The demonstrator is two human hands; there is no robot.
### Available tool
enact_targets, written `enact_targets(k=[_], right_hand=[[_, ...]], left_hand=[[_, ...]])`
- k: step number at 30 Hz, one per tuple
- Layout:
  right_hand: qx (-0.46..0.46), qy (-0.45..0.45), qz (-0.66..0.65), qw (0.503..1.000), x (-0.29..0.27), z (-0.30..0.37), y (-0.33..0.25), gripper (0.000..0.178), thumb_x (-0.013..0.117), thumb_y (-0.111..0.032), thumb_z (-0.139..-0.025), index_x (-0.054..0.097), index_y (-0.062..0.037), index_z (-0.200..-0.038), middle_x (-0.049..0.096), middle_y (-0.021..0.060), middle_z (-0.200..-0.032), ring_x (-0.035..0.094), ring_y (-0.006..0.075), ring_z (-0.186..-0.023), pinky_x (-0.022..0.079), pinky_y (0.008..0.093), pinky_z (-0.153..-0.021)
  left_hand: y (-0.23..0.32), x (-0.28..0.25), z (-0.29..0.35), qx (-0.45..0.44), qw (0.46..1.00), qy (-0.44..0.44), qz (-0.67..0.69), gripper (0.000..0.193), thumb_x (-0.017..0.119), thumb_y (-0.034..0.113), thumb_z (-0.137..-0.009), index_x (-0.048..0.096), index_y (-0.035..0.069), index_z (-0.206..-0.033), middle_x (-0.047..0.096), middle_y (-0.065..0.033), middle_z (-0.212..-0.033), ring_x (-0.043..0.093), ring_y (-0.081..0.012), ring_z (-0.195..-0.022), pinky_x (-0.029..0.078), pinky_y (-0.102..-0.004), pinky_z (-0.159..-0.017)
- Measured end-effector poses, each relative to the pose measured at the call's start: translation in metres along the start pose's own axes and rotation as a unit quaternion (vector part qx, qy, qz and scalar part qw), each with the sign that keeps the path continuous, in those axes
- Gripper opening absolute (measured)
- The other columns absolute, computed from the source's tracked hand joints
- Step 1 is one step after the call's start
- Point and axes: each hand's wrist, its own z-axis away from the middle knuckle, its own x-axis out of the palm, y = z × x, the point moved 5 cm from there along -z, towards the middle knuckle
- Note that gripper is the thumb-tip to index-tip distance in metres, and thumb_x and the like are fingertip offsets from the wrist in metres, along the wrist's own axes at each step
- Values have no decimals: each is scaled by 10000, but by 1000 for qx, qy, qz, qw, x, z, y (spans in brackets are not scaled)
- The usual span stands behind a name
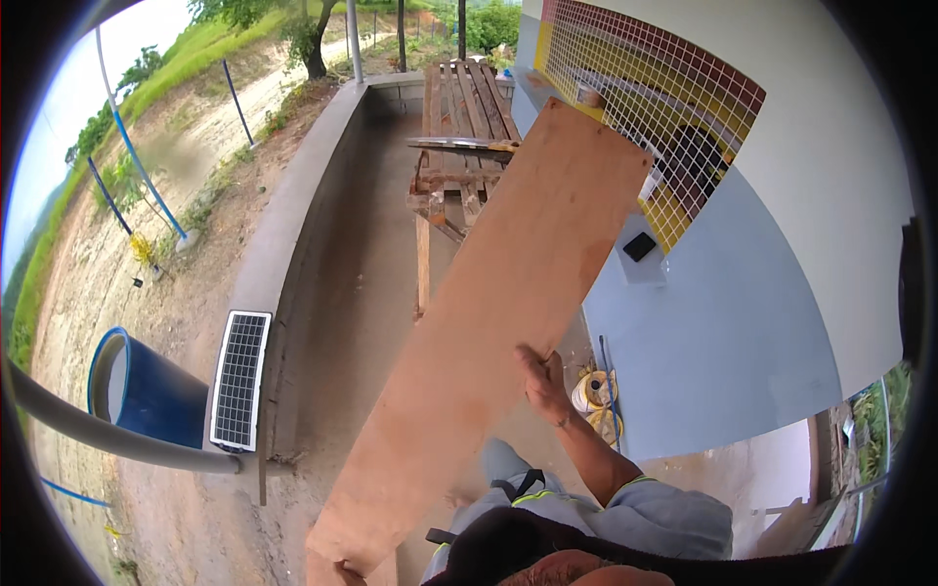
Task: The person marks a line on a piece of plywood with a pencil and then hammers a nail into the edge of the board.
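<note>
A long reddish-brown plywood board point(489, 322) stretches slantwise in front of me, from the lower left to the upper right. My right hand point(547, 386) grips its right edge about midway, thumb over the top face and the other fingers partly hidden. At the board's near end, only a bit of my left hand point(347, 571) shows, its fingers closed on the edge. Beyond the board stands a rough slatted wooden table point(469, 107), partly covered by it. A thin flat piece point(459, 146) lies across that table.
A low concrete wall point(303, 195) runs along the left, with a solar panel point(241, 376) leaning there beside a blue barrel point(161, 391). On the right are a blue-white wall point(713, 322), a grille point(674, 107), a dark phone-like object point(640, 246) on a ledge and a yellowish spool point(593, 391).
</note>
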Motion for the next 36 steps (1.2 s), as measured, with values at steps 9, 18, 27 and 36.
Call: enact_targets(k=[9, 18, 27, 36], right_hand=[[-13, 45, -27, 999, -45, -81, 26, 241, 664, -218, -944, 683, -13, -1069, 665, -7, -924, 597, 73, -817, 490, 278, -692], [-18, 17, 52, 998, -87, -206, 33, 221, 626, -203, -956, 696, -31, -1078, 720, 99, -979, 689, 180, -893, 532, 353, -766], [-8, 124, 68, 990, -127, -240, 25, 243, 594, -254, -978, 695, -35, -1007, 689, 52, -912, 643, 143, -863, 511, 359, -770], [-54, 274, -71, 958, -177, -233, 72, 279, 620, -252, -962, 677, 14, -1027, 655, 17, -948, 597, 142, -855, 484, 322, -769]], left_hand=[[159, 231, -48, 45, 991, -99, -73, 529, 581, 488, -914, 618, 83, -1254, 614, -81, -1154, 579, -225, -975, 464, -368, -795], [239, 373, -36, 32, 990, -98, -93, 522, 582, 488, -907, 621, 101, -1255, 614, -66, -1147, 577, -214, -965, 461, -359, -780], [305, 483, -42, 41, 981, -127, -138, 515, 582, 487, -899, 625, 118, -1256, 613, -50, -1139, 576, -203, -955, 459, -350, -766], [433, 529, -106, 165, 965, -202, -16, 509, 583, 487, -892, 629, 136, -1257, 613, -34, -1132, 574, -192, -945, 456, -341, -752]])
